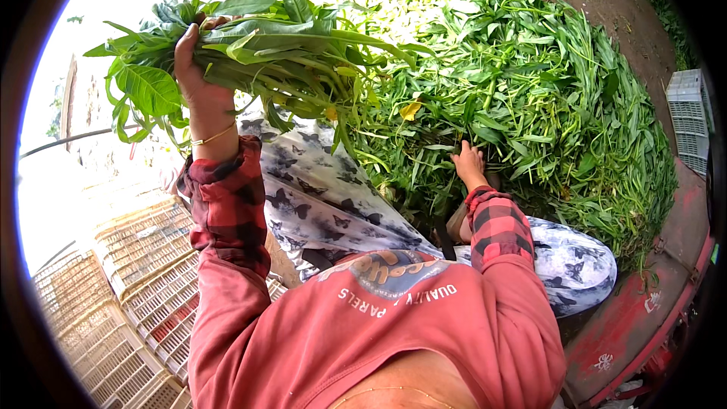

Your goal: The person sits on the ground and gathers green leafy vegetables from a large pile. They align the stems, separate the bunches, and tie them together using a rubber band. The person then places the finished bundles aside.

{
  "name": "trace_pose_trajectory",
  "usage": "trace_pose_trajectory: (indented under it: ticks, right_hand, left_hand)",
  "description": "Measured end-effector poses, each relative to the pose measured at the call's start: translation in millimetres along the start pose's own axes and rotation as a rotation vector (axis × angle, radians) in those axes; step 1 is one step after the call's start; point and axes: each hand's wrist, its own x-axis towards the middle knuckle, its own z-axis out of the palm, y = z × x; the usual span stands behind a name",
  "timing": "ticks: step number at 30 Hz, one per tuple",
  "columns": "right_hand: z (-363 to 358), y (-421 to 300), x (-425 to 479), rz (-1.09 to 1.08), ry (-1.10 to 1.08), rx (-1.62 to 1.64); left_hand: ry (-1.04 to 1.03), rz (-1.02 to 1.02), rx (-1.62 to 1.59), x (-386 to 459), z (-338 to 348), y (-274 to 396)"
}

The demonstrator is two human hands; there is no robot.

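Note:
My left hand (196, 68) is raised at the upper left, its fingers wrapped around a bunch of leafy green stems (284, 48). The leaves spill past both sides of the fist, and the stems point to the right. Lower and to the right, my right hand (470, 163) reaches into the near edge of a large heap of leafy greens (545, 85). Its fingertips are partly hidden among the stems, so whether they grip any cannot be told. A yellow leaf (410, 110) lies on the heap, up and left of that hand.
Pale plastic crates (153, 238) stand at the lower left. A grey plastic crate (687, 119) is at the far right, near a worn red metal edge (619, 318). My legs, in butterfly-patterned cloth (318, 182), border the heap. Brown ground (625, 28) lies behind it.

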Motion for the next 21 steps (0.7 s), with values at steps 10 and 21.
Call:
trace_pose_trajectory:
  ticks: [10, 21]
  right_hand:
    - [-4.5, -12.1, 4.8, -0.206, 0.071, 0.435]
    - [-154.8, -210.4, -54.6, -0.863, 0.437, 0.583]
  left_hand:
    - [-0.257, 0.103, 0.121, -13.0, -29.4, 13.2]
    - [-0.406, -0.024, -0.057, -55.9, 18.1, 5.4]
